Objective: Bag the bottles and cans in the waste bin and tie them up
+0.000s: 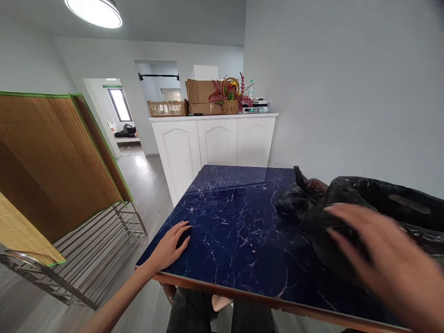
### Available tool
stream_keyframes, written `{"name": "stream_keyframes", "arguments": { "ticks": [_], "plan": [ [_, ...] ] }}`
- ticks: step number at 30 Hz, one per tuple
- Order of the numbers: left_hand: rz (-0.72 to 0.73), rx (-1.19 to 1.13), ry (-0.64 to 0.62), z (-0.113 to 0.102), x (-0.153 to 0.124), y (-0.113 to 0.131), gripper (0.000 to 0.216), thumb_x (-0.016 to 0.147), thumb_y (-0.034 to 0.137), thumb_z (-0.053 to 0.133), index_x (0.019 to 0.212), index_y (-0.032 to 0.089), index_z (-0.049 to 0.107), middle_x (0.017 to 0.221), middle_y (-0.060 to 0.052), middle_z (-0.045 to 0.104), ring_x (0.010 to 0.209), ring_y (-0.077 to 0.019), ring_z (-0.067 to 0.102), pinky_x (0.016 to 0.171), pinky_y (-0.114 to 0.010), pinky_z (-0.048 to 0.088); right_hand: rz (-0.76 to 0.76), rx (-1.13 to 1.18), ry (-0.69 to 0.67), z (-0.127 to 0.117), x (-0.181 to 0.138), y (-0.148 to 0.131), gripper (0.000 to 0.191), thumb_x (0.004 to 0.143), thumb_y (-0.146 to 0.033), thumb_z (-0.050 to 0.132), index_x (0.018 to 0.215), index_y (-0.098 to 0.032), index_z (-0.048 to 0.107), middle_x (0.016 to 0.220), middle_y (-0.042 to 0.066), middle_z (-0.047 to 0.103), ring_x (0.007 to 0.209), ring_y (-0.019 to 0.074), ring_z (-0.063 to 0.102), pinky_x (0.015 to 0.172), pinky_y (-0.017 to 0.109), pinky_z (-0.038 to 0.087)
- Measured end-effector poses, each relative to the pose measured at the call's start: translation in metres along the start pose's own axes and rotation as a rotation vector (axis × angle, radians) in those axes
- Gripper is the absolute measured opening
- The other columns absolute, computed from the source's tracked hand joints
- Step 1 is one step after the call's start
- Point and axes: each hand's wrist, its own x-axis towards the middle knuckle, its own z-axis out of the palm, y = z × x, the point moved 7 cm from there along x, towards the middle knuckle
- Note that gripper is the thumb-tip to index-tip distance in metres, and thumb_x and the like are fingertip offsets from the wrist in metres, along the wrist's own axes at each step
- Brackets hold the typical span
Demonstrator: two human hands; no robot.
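left hand (171, 245): lies palm down on the dark blue marbled counter (236, 222), close to its near left corner. fingers are extended and held loosely together, pointing ahead and to the right. it grips nothing. the forearm is bare and runs back and down past the counter edge, with the wrist straight.

right hand (391, 263): raised close to the camera and blurred. fingers are spread and extended toward the left, with the back of the hand toward the viewer. nothing is pinched in it. contact with the bag behind it cannot be told.

large black bag (381, 194): sits on the counter directly behind and under the right hand, slumped and crumpled, well apart from the left hand.

small black bag (294, 199): knotted at the top, just beyond the right fingertips and touching the large black bag on its left side.

surroundings: a white cabinet (215, 143) stands ahead of both hands, beyond the counter's far edge. it carries cardboard boxes (201, 95) and a flower basket (231, 99). a bamboo screen (52, 157) leans over a metal rack (104, 245), out to the left of the left hand.
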Motion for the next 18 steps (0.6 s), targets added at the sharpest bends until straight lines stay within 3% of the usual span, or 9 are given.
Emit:
{"name": "stream_keyframes", "arguments": {
  "ticks": [2,4,6,8,10,13,18],
  "plan": [
    [0.001,0.005,-0.009,0.0,0.003,-0.001,0.049,0.108,0.053,0.048,0.148,0.028,0.061,0.162,-0.007,0.056,0.152,-0.0321,0.05,0.128,-0.054,0.04,-0.015,0.091,-0.124,0.048,0.007,-0.032,0.058,0.107,-0.037,0.052,0.163,-0.035,0.036,0.156,0.01,0.055,0.139,0.035,0.059,0.117,0.058,0.052],
    [0.009,0.01,-0.018,0.0,0.009,-0.004,0.048,0.108,0.052,0.048,0.149,0.029,0.061,0.162,-0.007,0.055,0.152,-0.0319,0.049,0.128,-0.054,0.04,0.002,0.156,-0.222,0.101,0.011,-0.04,0.057,0.109,-0.037,0.046,0.164,-0.031,0.033,0.162,0.014,0.047,0.144,0.0346,0.055,0.11,0.054,0.058],
    [0.012,0.015,-0.024,0.002,0.018,-0.01,0.048,0.108,0.052,0.047,0.149,0.029,0.06,0.162,-0.007,0.055,0.152,-0.0317,0.049,0.129,-0.054,0.039,0.061,0.14,-0.2,0.147,0.017,-0.022,0.056,0.11,-0.033,0.041,0.165,-0.026,0.03,0.167,0.019,0.035,0.15,0.0384,0.047,0.11,0.058,0.056],
    [0.006,0.015,-0.018,0.004,0.03,-0.018,0.048,0.108,0.052,0.046,0.148,0.028,0.061,0.161,-0.007,0.057,0.152,-0.0317,0.05,0.129,-0.054,0.038,0.111,0.054,-0.093,0.179,0.023,0.008,0.054,0.108,-0.028,0.04,0.16,-0.018,0.035,0.168,0.025,0.026,0.157,0.0455,0.032,0.116,0.07,0.044],
    [-0.005,0.006,-0.005,0.007,0.042,-0.027,0.049,0.107,0.054,0.047,0.146,0.028,0.062,0.159,-0.008,0.058,0.15,-0.0319,0.051,0.128,-0.054,0.039,0.213,-0.049,-0.009,0.202,0.028,0.045,0.053,0.105,-0.028,0.044,0.155,-0.012,0.04,0.168,0.03,0.018,0.158,0.0505,0.021,0.116,0.077,0.035],
    [-0.023,-0.016,0.015,0.012,0.058,-0.037,0.05,0.107,0.056,0.047,0.143,0.026,0.063,0.158,-0.009,0.059,0.148,-0.0316,0.054,0.128,-0.054,0.04,0.415,-0.152,0.065,0.223,0.027,0.093,0.054,0.1,-0.032,0.052,0.148,-0.009,0.046,0.165,0.033,0.016,0.156,0.0527,0.018,0.114,0.08,0.03],
    [-0.04,-0.031,0.02,0.016,0.072,-0.047,0.052,0.106,0.058,0.047,0.143,0.025,0.063,0.159,-0.009,0.058,0.148,-0.0312,0.053,0.129,-0.053,0.038,0.586,-0.203,0.102,0.243,0.008,0.129,0.057,0.097,-0.041,0.055,0.141,-0.005,0.05,0.159,0.036,0.02,0.148,0.0529,0.025,0.112,0.077,0.029]
  ]
}}
